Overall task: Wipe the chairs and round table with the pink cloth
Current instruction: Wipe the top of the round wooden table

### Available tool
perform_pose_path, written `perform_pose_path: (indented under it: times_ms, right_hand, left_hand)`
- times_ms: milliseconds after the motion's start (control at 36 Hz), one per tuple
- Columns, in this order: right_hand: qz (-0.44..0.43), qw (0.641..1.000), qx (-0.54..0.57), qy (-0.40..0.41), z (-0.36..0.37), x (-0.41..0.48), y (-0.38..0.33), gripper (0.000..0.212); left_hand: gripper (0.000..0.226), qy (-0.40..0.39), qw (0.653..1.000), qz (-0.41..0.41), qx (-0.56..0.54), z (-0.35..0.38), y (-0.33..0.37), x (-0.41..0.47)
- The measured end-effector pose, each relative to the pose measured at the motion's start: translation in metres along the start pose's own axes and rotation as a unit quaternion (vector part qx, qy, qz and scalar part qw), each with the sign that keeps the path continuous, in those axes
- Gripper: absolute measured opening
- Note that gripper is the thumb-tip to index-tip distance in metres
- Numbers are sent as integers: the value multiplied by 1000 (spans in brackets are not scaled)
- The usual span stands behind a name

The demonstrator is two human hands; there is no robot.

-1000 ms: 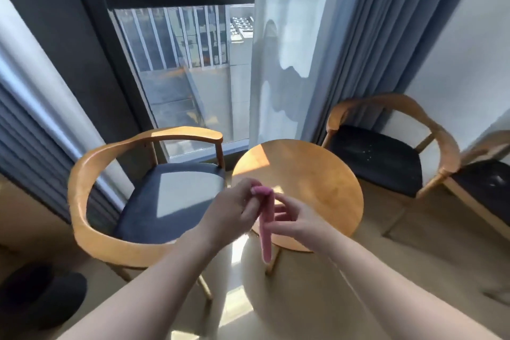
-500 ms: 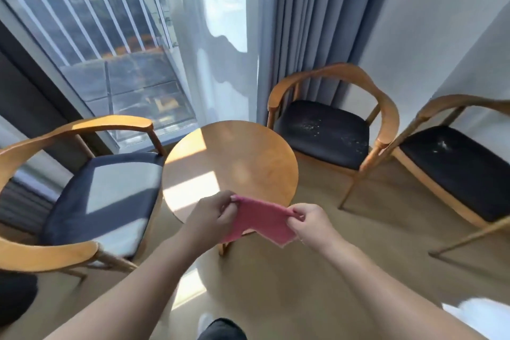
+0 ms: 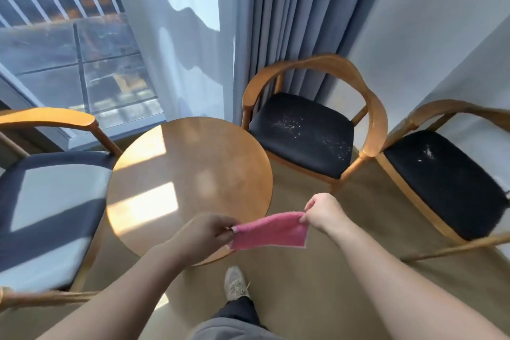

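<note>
Grip: left hand (image 3: 204, 234) and right hand (image 3: 323, 211) each pinch closed on one top corner of the pink cloth (image 3: 271, 234), held spread in the air, long axis running hand to hand. The round desk (image 3: 190, 174) lies just ahead-left of the left grip; the crumb-speckled chair (image 3: 303, 130) ahead of the right. Brands, writing: none legible.

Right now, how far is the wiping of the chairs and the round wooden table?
Nothing looks wiped yet: white specks lie on the middle black-seated chair and the right black-seated chair. In hand: the left hand and right hand stretch the pink cloth in the air. Left: all three chairs and the round wooden table.
</note>
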State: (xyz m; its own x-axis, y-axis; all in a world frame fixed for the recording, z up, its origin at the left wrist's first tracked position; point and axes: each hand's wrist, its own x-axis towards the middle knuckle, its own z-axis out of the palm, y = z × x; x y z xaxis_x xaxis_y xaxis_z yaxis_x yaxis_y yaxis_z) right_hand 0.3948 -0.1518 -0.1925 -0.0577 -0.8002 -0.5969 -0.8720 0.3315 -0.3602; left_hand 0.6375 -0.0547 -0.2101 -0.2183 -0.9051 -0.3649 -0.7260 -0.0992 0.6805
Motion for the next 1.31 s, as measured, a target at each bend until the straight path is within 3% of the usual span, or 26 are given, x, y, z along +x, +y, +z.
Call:
perform_pose_path:
  times_ms: [56,167,250,333,445,528,583,695,778,889,945,1167,1306]
  right_hand:
    - [-8,1000,-7,-4,-13,19,-13,12]
    - [-67,997,48,-7,-28,50,-41,25]
    - [-135,989,31,-42,-35,63,-62,30]
    - [-225,968,16,-114,-39,73,-78,29]
    - [-306,934,-9,-186,-50,83,-94,22]
    - [-362,903,-2,-231,-58,95,-100,9]
    - [-386,886,-14,-256,-61,106,-101,11]
    - [-438,852,-122,-260,-62,128,-94,22]
    - [-460,810,-259,-257,-57,142,-85,35]
    - [-475,738,-396,-269,-47,148,-81,28]
    - [-482,720,-423,-264,-41,151,-79,26]
    - [-465,719,-409,-316,-13,181,-59,23]
    - [-461,718,-423,-305,22,216,-68,19]
  left_hand:
    - [20,-7,1000,-2,15,-3,0,16]
    - [24,-48,998,-13,34,-11,-1,42]
    - [38,-71,996,-46,40,-21,4,58]
    - [52,5,997,-76,26,-31,12,78]
    - [69,89,995,-46,0,-36,25,108]
    - [45,119,991,-20,58,-32,34,127]
    - [24,140,989,-14,52,-27,36,135]
    - [7,187,974,-124,40,-10,47,132]
    - [14,183,962,-204,25,11,56,124]
    - [18,198,946,-257,-21,42,68,121]
    - [18,202,937,-281,-48,55,71,121]
    - [16,176,915,-331,-150,98,53,116]
    - [21,214,897,-348,-169,109,9,132]
